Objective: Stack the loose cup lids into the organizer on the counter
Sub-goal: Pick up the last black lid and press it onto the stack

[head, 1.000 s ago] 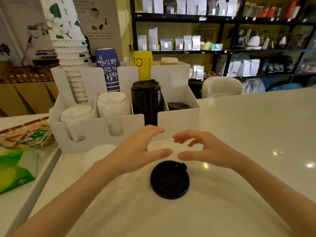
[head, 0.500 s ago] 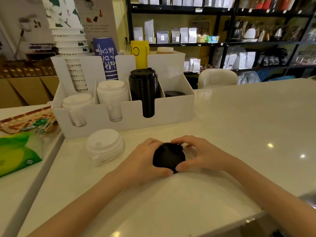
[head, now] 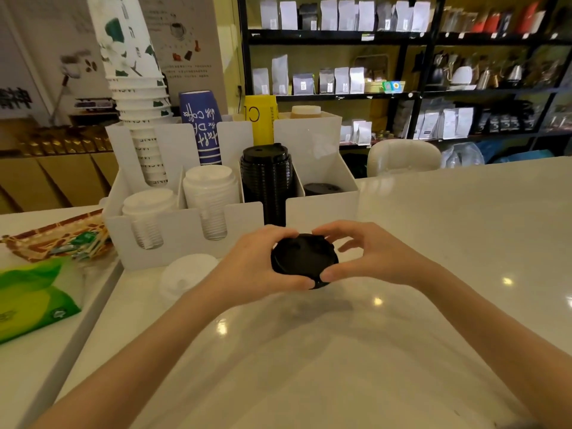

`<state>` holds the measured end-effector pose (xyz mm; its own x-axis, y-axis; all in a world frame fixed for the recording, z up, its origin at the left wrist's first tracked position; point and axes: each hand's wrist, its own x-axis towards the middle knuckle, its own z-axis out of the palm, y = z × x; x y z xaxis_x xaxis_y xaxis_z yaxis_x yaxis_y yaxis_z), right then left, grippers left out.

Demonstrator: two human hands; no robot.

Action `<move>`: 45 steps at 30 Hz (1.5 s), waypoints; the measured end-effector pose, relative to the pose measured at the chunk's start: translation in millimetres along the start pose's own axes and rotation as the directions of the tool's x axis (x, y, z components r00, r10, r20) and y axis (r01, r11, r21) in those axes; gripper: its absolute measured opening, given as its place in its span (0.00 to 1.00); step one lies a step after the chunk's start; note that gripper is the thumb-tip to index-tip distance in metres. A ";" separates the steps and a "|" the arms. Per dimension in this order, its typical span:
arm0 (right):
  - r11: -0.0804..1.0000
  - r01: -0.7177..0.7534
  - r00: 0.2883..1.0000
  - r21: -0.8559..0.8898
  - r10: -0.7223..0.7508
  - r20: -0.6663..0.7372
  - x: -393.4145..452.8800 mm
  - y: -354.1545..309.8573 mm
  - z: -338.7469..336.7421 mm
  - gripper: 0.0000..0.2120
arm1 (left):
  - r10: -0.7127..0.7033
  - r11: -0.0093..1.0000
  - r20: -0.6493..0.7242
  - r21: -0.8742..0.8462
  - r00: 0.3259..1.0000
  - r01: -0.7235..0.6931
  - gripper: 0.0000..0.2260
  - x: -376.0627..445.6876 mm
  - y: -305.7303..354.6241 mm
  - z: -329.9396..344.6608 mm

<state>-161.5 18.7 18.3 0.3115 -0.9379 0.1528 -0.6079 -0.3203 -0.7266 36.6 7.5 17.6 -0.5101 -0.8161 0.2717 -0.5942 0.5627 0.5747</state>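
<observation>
Black lid [head: 305, 259]: raised above the bench [head: 433, 227], just near of the organizer [head: 322, 212].
Left hand [head: 257, 267]: fingers curled around the lid's left rim.
Right hand [head: 371, 258]: thumb and fingertips pinching its right rim.
White lids [head: 182, 275]: loose stack, left of the hands.
</observation>
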 end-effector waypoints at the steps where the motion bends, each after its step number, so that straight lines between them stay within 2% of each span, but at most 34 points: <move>1: 1.000 0.012 1.000 0.005 -0.012 -0.013 5.2 -2.9 -4.5 0.25 | 0.000 1.000 -0.013 -0.007 1.000 0.000 0.29 5.8 0.9 -4.7; 12: 0.982 0.134 0.984 0.135 -0.116 -0.132 80.2 -13.4 -47.4 0.29 | -0.039 0.987 -0.258 -0.159 0.965 -0.002 0.31 69.9 -6.7 -42.8; 17: 0.943 0.226 0.967 0.243 -0.189 -0.168 111.9 -17.6 -62.7 0.28 | -0.063 0.964 -0.304 -0.264 0.950 -0.021 0.34 92.4 -12.8 -58.9; 20: 0.916 0.284 0.953 0.284 -0.238 -0.186 123.1 -16.0 -68.7 0.28 | -0.038 0.960 -0.356 -0.274 0.934 -0.065 0.31 99.6 -12.9 -64.5; 27: 0.898 0.336 0.932 0.285 -0.274 -0.236 136.6 -17.2 -70.9 0.22 | -0.027 0.936 -0.418 -0.329 0.908 -0.124 0.31 105.9 -10.4 -68.4; 33: 0.875 0.378 0.915 0.303 -0.302 -0.268 152.5 -24.2 -68.6 0.23 | -0.031 0.920 -0.452 -0.361 0.891 -0.151 0.28 117.9 -15.5 -76.9; 38: 0.909 0.339 0.930 0.240 -0.286 -0.232 167.8 -16.9 -58.1 0.22 | -0.058 0.937 -0.445 -0.333 0.894 -0.105 0.30 127.2 -32.5 -77.6; 45: 0.908 0.316 0.945 0.273 -0.276 -0.176 182.0 -2.7 -40.7 0.20 | -0.081 0.972 -0.424 -0.235 0.902 -0.024 0.22 133.6 -52.0 -72.6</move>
<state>-132.9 -156.5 75.3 0.3331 -0.8214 0.4629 -0.2540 -0.5510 -0.7949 44.6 -140.4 80.1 -0.1486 -0.8373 0.5261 -0.4188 0.5353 0.7336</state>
